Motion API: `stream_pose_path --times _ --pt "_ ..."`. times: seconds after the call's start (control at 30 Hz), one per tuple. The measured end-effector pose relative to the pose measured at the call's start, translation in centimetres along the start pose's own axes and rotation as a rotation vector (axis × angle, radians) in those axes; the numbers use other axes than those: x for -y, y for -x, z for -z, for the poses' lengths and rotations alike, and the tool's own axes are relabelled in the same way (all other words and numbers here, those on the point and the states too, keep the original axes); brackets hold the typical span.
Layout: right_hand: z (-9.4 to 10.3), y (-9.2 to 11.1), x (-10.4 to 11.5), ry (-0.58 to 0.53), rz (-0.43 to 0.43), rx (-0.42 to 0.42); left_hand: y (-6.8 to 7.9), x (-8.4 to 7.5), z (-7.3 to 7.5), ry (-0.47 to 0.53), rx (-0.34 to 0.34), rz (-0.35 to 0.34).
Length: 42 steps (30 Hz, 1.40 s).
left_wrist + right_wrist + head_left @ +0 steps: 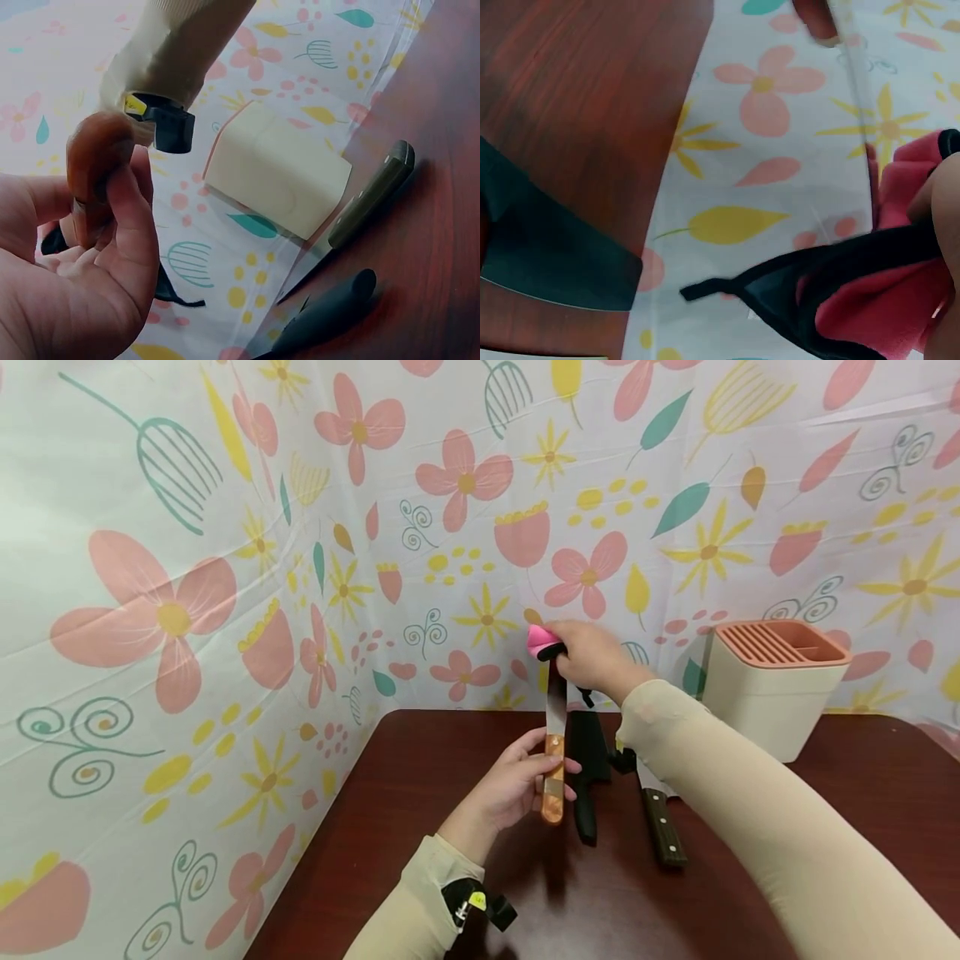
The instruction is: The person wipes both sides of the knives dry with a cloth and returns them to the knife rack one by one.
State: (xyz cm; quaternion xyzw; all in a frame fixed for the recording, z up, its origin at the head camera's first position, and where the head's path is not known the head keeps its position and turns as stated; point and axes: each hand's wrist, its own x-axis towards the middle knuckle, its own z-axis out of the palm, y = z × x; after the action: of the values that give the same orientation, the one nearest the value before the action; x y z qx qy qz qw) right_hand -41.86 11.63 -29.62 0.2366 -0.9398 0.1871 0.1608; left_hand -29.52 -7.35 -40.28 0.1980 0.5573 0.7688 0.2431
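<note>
My left hand grips the orange-brown handle of a knife held upright, blade up. The handle also shows between fingers and thumb in the left wrist view. At the blade's upper end, my right hand pinches a pink cloth with black edging around it. In the right wrist view the cloth hangs folded beside the blade, a black strap end trailing. The blade's tip is hidden by cloth and hand.
Behind the held knife, a black cleaver lies on the dark red table. To its right rests a knife with a dark riveted handle. A cream knife block with an orange slotted top stands back right, before a flowered cloth backdrop.
</note>
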Motion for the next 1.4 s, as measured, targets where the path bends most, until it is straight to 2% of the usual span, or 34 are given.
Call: stream_pose_path --times 0.27,0.6,1.07,1.4 --pt "-1.1 0.6 -0.9 -0.069 0.011 0.066 -0.1 -0.2 -0.2 0.005 0.044 -0.007" --pt "-1.1 1.1 -1.2 -0.024 0.077 0.081 0.1 -0.3 -0.2 0.030 0.063 -0.045" --pt "-1.2 2.5 0.9 0.046 0.196 0.135 0.2 -0.3 0.2 0.057 0.043 -0.057" --pt "-0.8 3.8 2.7 0.051 0.226 0.190 0.1 -0.1 0.6 0.075 0.036 -0.063"
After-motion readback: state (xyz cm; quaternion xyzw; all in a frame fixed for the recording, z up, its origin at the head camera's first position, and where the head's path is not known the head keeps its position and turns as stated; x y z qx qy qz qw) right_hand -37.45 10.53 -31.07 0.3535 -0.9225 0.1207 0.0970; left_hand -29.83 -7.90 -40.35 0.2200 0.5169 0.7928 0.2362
